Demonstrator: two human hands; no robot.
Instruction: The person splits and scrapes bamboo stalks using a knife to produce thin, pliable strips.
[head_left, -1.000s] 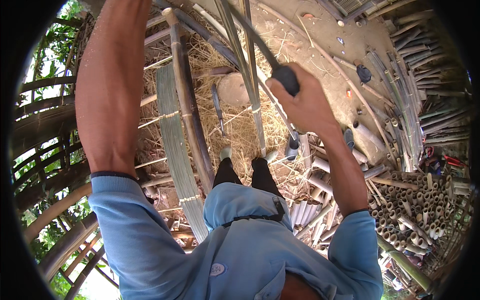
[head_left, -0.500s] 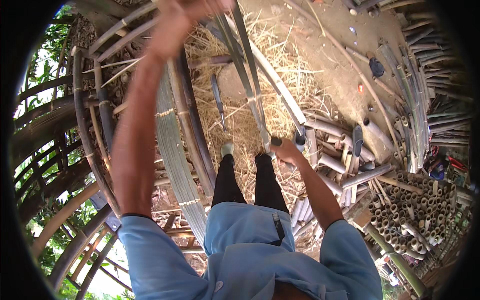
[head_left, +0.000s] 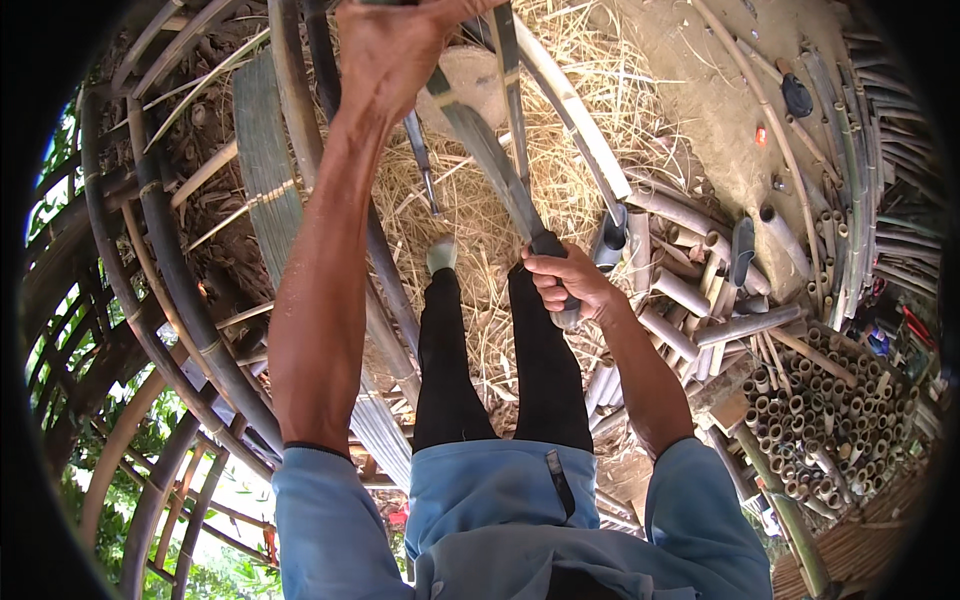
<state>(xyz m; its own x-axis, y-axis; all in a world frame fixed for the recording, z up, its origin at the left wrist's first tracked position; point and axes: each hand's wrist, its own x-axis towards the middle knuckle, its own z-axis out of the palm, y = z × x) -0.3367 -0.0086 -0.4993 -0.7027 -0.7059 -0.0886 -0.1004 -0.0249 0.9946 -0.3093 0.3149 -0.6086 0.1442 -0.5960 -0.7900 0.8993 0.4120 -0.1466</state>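
Note:
My right hand (head_left: 572, 280) is closed round the dark handle of a long knife (head_left: 548, 245), in front of my right thigh. Its grey blade slants up and to the left, against a split bamboo strip (head_left: 511, 85). The strip's two halves spread apart toward the far side. At the upper edge my left hand (head_left: 400, 50) is closed, its thumb reaching across to the strip. Its fingertips are partly cut off by the frame. Between my left forearm and the strip, a second knife (head_left: 421, 160) with a pointed tip lies over the straw.
Pale shavings (head_left: 470, 210) cover the ground around my feet. A wide flattened bamboo slat (head_left: 265, 170) and dark poles (head_left: 150, 200) run along the left. To the right lie cut bamboo tubes (head_left: 680, 290), a sandal (head_left: 742, 250) and a big stack of short tubes (head_left: 830, 420).
My left hand has come down and nearer, toward the middle. The knife handle now shows more fully in my right hand, and the strip's halves stand wider apart. The whole view has shifted.

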